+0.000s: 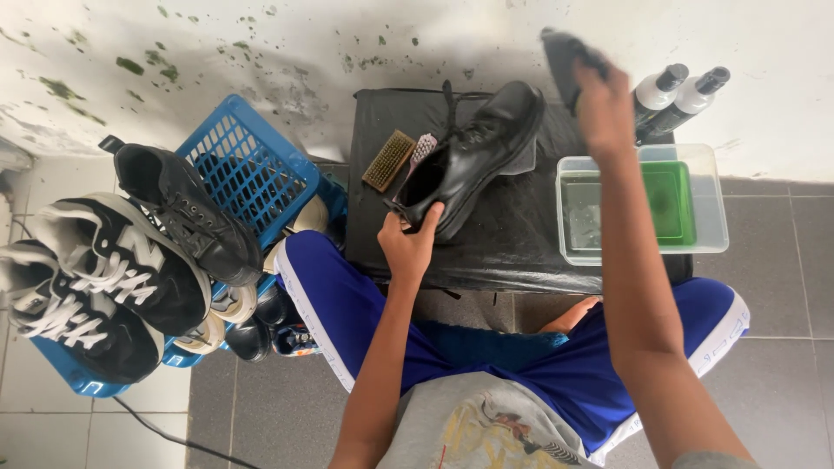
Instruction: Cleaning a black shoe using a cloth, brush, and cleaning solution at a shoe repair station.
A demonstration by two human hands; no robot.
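Note:
A black leather lace-up shoe (473,152) lies on a low black-covered stand (504,234) in front of me. My left hand (410,239) grips the shoe's heel end. My right hand (602,104) is raised beyond the shoe's toe, near the wall, and is closed on a dark brush or cloth (565,56) that is blurred. A small bristle brush with a tan back (388,161) and a pinkish brush (422,148) lie on the stand to the left of the shoe.
A clear plastic tub (643,204) holding a green tray and water sits at the stand's right. Two spray bottles (673,95) stand behind it by the wall. Blue crates (252,165) at the left carry several black sneakers (130,252).

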